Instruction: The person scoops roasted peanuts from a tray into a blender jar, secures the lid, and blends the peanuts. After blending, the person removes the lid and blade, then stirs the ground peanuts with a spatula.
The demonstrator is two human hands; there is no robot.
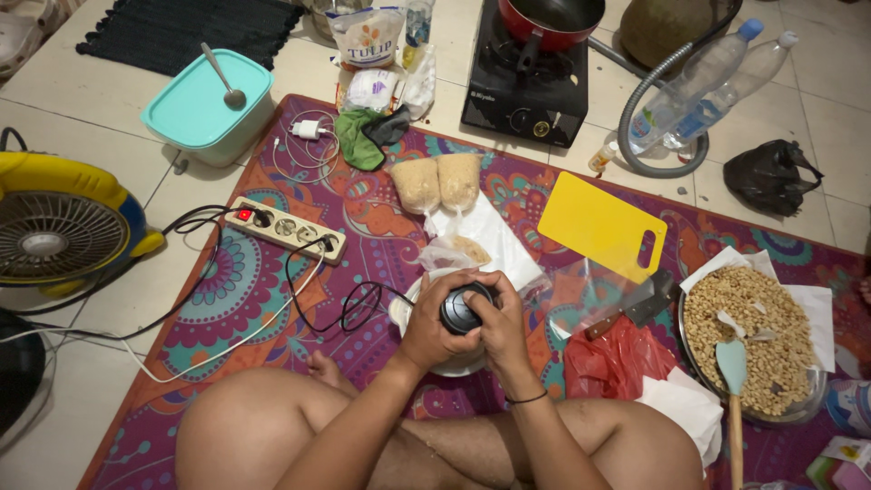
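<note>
Both hands clasp dark round chopper top (pixel 461 309): left hand (pixel 434 322) wrapped around its left side, right hand (pixel 498 319) closed over right side, white bowl (pixel 402 313) beneath. Just right of chopper: red plastic bag (pixel 610 363), cleaver (pixel 635 307), one pan of peanuts (pixel 749 340) with spatula (pixel 731 381). Left: black cable (pixel 358 304), power strip (pixel 286 230). Beyond chopper: two filled bags (pixel 437 182), yellow cutting board (pixel 599 224), stove (pixel 526 86), two bottles (pixel 717 77).

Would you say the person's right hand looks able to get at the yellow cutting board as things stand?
Probably yes. The yellow cutting board lies flat on the mat beyond the right hand, with only clear plastic bags low between them. However, that hand grips the dark round knob now.
</note>
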